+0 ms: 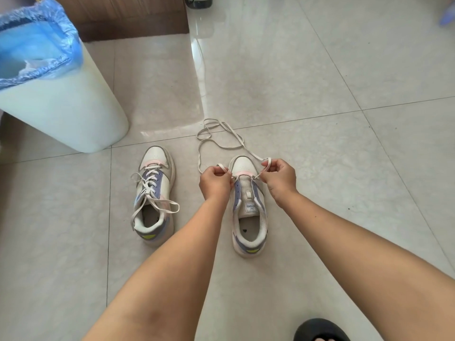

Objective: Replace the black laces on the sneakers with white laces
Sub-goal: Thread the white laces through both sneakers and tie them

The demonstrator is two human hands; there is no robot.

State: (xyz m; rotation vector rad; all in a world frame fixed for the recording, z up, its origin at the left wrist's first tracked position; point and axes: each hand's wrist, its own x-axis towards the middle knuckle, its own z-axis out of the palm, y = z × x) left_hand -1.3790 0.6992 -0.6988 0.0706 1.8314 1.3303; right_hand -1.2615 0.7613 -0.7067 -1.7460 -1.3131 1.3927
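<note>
Two white, lilac and pink sneakers stand on the tiled floor, toes pointing away from me. The left sneaker [154, 195] is laced with a white lace, its ends lying loose. The right sneaker [248, 212] has its tongue bare; a long white lace [221, 140] runs through the eyelets nearest the toe and loops on the floor beyond. My left hand [215, 182] pinches one end of this lace at the left eyelet row. My right hand [279, 177] pinches the other end at the right row. No black lace shows.
A white bin [61, 114] with a blue liner stands at the left, close to the left sneaker. Brown wooden furniture [128, 18] sits at the back. A dark slipper on a foot [320, 331] shows at the bottom edge.
</note>
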